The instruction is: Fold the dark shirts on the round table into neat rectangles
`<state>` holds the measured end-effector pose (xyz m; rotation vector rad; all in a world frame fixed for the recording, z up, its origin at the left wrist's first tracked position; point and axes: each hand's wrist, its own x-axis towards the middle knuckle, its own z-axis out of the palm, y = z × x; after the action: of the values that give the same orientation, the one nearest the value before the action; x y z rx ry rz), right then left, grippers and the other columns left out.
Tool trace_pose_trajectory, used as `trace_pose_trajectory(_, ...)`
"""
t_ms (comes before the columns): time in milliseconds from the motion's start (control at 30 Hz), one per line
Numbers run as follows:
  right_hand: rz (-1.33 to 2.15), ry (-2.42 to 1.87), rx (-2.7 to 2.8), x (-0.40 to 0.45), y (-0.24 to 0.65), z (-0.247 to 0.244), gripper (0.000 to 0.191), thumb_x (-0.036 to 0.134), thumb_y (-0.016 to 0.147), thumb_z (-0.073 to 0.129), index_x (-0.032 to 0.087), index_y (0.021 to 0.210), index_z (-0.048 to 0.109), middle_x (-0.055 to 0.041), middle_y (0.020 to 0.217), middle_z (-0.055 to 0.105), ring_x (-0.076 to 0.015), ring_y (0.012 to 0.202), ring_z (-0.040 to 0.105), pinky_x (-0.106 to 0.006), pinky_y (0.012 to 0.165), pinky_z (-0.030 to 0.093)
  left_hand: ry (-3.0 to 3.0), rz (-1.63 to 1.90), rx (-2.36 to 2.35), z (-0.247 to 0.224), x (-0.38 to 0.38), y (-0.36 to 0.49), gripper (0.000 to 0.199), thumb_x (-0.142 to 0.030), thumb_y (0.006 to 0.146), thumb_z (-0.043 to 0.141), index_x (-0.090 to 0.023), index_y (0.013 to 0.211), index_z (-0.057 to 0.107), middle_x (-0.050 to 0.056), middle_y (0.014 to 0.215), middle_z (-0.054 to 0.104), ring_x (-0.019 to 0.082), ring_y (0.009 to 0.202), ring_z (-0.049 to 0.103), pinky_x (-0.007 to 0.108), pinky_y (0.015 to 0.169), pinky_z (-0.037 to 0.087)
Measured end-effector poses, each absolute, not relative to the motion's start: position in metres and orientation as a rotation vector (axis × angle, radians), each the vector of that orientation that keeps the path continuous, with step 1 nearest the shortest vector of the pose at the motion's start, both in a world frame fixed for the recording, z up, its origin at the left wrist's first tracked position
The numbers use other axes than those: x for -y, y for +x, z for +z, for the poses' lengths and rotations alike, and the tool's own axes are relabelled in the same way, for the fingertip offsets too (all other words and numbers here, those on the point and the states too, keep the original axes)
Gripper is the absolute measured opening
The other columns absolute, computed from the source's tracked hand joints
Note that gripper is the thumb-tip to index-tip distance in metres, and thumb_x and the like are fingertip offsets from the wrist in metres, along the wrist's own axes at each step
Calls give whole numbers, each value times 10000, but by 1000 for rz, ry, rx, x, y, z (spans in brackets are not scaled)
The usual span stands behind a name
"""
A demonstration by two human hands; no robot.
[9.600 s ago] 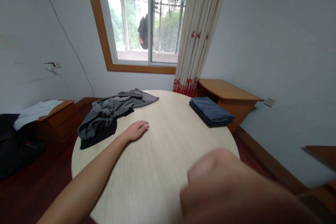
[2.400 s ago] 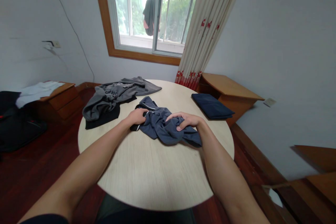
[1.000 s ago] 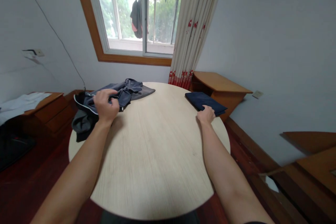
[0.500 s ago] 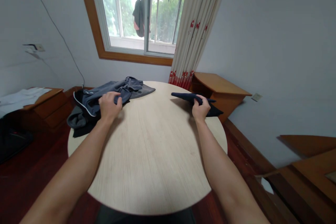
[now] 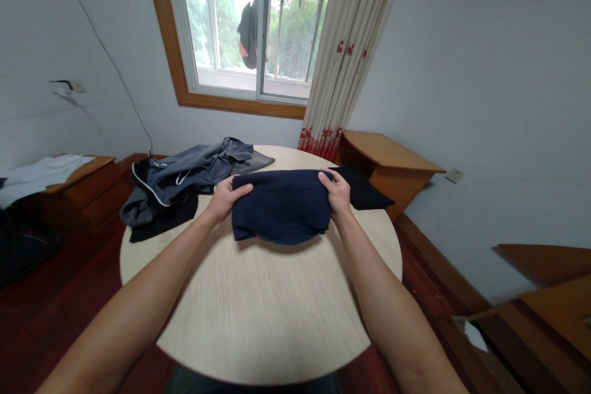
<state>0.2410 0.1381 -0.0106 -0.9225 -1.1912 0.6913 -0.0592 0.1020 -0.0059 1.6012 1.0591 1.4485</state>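
Observation:
A folded navy cloth (image 5: 281, 206) is stretched between my two hands over the middle of the round pale table (image 5: 263, 308). Its upper left corner is pinched by my left hand (image 5: 226, 197), thumb on top. At the upper right corner, my right hand (image 5: 338, 192) grips it the same way. The cloth's lower edge hangs down in a slight curve near the tabletop. Behind my right hand lies a flat black cloth (image 5: 367, 189) at the table's right edge. To the left is a heap of grey-blue clothes (image 5: 184, 166), with darker pieces under it.
Beyond the table's right edge stands a wooden cabinet (image 5: 392, 154). A long curtain (image 5: 344, 61) hangs beside the window. On the left, a wooden drawer unit (image 5: 92, 188) bears white cloth (image 5: 46, 172). Wooden furniture (image 5: 545, 308) is at the lower right.
My right hand has brought the navy cloth from the right side to the middle and turned it to face me. My left hand has moved right from the clothes heap and taken hold of its left corner.

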Motion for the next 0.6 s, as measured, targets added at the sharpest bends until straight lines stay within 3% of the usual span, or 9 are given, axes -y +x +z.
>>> trace_pose_trajectory(100,799,-1055,1084,-153,245,-30,470,460,733,769,153,1086,722,-81,905,751,-231,833,703,-346,748,576,1351,1570,-1061,-11,-109,-59,531,-526,724,742,-175,1116,668,56,944,729,222,817,688,363,764,568)
trace_pose_trajectory(233,928,-1223,1154,-163,249,-59,397,249,738,695,134,1118,716,-97,934,754,-208,817,704,-331,738,580,1574,1483,-1362,-35,-122,-69,434,-324,766,624,-170,1170,664,88,1045,695,243,940,677,392,823,571)
trace_pose_trajectory(367,939,-1184,1541,-161,260,-73,449,109,677,634,175,1107,742,-107,1097,739,-232,970,697,-376,833,582,2199,1141,-1382,-53,-131,-88,529,-129,658,572,-194,1167,701,103,1288,635,292,1251,563,492,1104,440)
trace_pose_trajectory(467,792,-1154,1850,-158,268,-72,552,5,606,574,199,1083,773,-123,1257,679,-266,1186,624,-416,985,526,2447,867,-1375,-53,-132,-101,595,-119,676,616,-249,1251,689,79,1489,517,318,1409,421,552,1202,292)
trace_pose_trajectory(600,741,-1188,2024,-155,275,-65,574,-14,624,576,232,1103,777,-124,1439,553,-280,1338,524,-450,1087,450,2519,530,-1397,-46,-130,-115,529,-210,741,710,-307,1261,699,59,1651,302,346,1513,251,578,1212,228)
